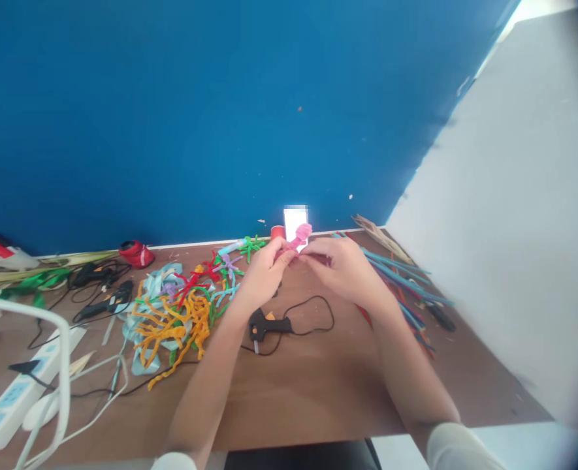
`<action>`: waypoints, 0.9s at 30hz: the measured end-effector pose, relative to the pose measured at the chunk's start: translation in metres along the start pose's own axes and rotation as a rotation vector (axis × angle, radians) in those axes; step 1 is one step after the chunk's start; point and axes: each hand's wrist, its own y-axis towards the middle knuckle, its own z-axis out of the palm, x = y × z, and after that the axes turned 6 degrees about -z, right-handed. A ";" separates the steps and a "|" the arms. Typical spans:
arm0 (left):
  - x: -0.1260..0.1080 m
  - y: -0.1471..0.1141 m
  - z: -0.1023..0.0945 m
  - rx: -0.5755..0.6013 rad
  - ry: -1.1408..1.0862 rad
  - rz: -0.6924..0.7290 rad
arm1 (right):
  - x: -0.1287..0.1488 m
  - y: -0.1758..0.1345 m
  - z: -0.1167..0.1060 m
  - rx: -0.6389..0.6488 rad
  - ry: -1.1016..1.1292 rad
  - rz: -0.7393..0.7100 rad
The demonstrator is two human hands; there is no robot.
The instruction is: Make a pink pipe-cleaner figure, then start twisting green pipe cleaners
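Note:
Both my hands meet over the back of the brown table, in front of a lit phone [296, 220] propped near the blue wall. Pinched between the thumb and fingers of my left hand [270, 266] is a pink pipe-cleaner piece [302, 234], its fuzzy rounded end sticking up. My right hand [336, 261] is closed, with thumb and fingertips pressed together at the lower part of the same pink piece. Exactly what those right fingertips grip is too small to tell. Below the hands lies a black glue gun [269, 325] with its cord looped to the right.
Orange pipe cleaners [176, 326], with red, purple and green ones, are heaped at the left. Blue and red stems [396, 267] lie at the right. Further left are a white power strip [29, 385], a white metal frame [64, 365] and more glue guns [105, 303]. A red cup [277, 232] stands beside the phone.

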 end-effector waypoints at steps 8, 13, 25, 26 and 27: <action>-0.008 -0.012 0.019 -0.125 -0.130 -0.013 | 0.000 -0.007 -0.014 0.108 0.182 0.128; 0.004 -0.009 0.013 -0.103 -0.168 -0.043 | -0.013 0.001 -0.001 0.133 0.342 0.155; 0.002 -0.010 0.003 -0.064 -0.182 -0.043 | -0.023 0.006 0.009 0.226 0.613 0.244; 0.003 -0.010 0.003 -0.066 -0.187 -0.035 | -0.023 0.006 0.009 0.246 0.639 0.234; 0.003 -0.010 0.002 -0.067 -0.193 -0.027 | -0.023 0.006 0.010 0.259 0.660 0.218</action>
